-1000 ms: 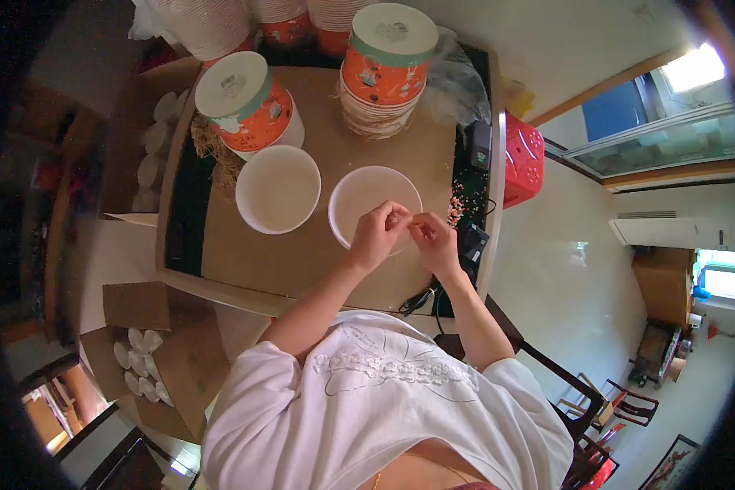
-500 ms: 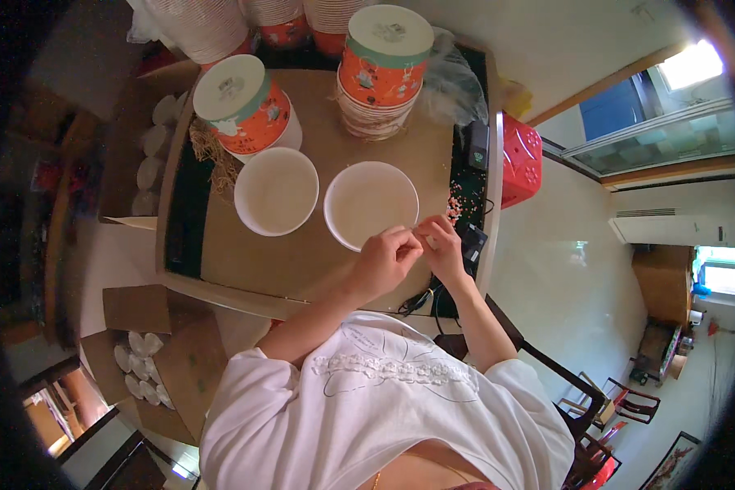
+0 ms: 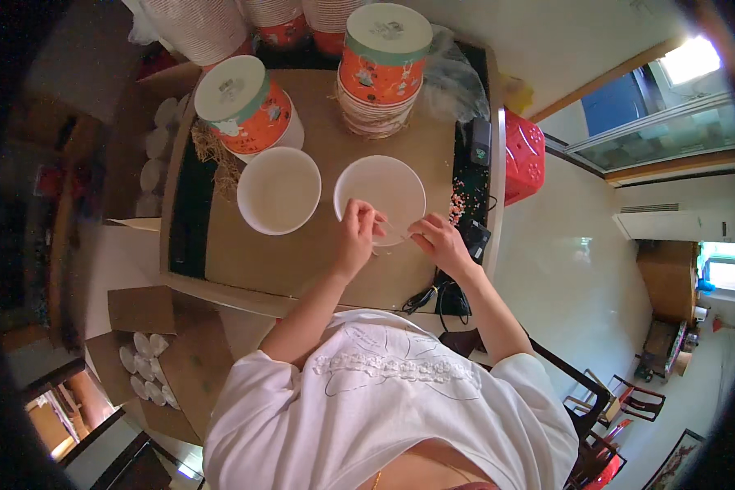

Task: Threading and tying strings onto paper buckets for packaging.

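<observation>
Left hand and right hand, fingertips pinched by a tub, apparently hold a faint strand taut.

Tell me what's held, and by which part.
Left grip and right grip look pinched near a white tub; anything held, and where, is too faint to tell.

A head-worn, wide fisheye camera is looking steeply down from above the near side of the brown-topped, pale-rimmed rectangular table, viewing it from close by and taking in the glossy pale floor to its right.
</observation>
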Demonstrator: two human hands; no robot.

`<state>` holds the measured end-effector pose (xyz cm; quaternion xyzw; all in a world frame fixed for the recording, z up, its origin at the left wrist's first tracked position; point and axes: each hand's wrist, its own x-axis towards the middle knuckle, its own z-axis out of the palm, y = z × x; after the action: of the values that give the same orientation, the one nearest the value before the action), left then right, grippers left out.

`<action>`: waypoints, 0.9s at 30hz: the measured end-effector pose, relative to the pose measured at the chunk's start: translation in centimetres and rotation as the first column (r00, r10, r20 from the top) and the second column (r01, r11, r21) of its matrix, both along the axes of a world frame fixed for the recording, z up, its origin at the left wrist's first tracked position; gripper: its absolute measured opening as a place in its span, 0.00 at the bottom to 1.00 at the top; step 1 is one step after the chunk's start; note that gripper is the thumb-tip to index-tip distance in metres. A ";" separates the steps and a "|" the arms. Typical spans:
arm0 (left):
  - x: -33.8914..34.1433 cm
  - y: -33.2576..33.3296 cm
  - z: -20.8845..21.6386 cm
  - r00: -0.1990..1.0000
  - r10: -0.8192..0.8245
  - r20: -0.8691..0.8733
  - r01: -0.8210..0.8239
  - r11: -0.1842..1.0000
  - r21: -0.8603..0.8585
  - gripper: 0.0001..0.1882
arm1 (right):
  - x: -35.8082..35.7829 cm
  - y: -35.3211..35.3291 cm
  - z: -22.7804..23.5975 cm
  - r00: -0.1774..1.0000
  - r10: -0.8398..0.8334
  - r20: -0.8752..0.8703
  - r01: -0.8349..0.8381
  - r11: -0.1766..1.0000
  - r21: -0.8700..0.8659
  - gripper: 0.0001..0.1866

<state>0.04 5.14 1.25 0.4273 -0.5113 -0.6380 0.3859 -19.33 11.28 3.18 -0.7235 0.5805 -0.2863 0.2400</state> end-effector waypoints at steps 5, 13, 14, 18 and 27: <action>1.0 -0.6 0.9 0.984 0.120 0.128 -0.093 0.975 -0.202 0.04 | -0.9 -0.3 -0.1 0.998 -0.014 0.057 0.014 1.000 -0.009 0.08; 6.1 -0.5 3.5 0.798 -0.208 0.565 0.371 0.909 -0.190 0.05 | -5.9 -5.6 0.9 0.994 0.031 -0.101 -0.033 0.999 -0.018 0.10; 6.4 -0.3 4.4 0.774 -0.266 0.574 0.398 0.910 -0.116 0.05 | -6.3 -6.8 0.8 0.978 0.023 -0.210 -0.025 1.000 -0.006 0.10; 6.7 0.5 6.6 0.638 -0.481 0.602 0.467 0.863 0.195 0.06 | -5.1 -11.8 0.4 0.940 0.049 -0.339 -0.040 0.999 0.034 0.10; 5.8 2.5 4.2 0.933 -0.355 0.053 0.334 0.912 0.239 0.06 | -3.2 -14.6 -0.1 0.953 0.195 -0.233 -0.194 0.981 0.028 0.13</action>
<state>5.85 7.59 5.48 0.4014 -0.5206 -0.7289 0.1913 -22.58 -3.35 3.05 -0.8052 0.5316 -0.1724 0.1982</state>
